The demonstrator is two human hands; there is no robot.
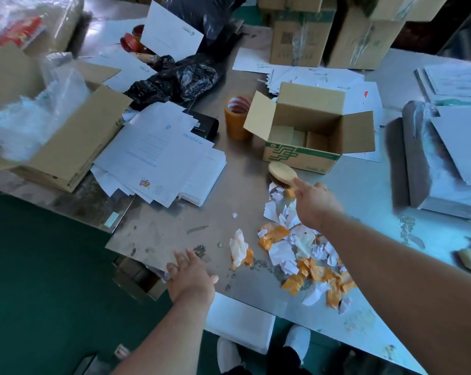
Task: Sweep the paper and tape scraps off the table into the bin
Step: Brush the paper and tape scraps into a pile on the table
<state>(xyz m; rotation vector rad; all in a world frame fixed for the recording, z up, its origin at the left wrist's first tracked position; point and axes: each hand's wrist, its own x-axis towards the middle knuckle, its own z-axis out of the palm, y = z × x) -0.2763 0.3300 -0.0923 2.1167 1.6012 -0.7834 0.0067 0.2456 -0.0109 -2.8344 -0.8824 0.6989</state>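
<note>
Messy worktop (161, 234), scraps (304, 253) heaped near the edge.
Right grip (314, 204) clamped on the brush (281, 171) behind the heap, ready to pull; left grip (191, 272) flat, fingers apart, probably guiding toward the bin (137, 280).

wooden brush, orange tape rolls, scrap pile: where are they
round wooden brush (281, 171), head view, back of its head
stacked orange tape rolls (235, 125), head view, side wall
white paper and orange tape scrap pile (283, 253), head view, white scrap mid-pile

Scuffed metal table (161, 234) crowded with clutter.
Paper and tape scraps (304, 251) heap near its front edge; behind lie an open cardboard box (304, 161), stacked tape rolls (235, 120), printed sheets (158, 155) and a black plastic bag (175, 82).
</note>
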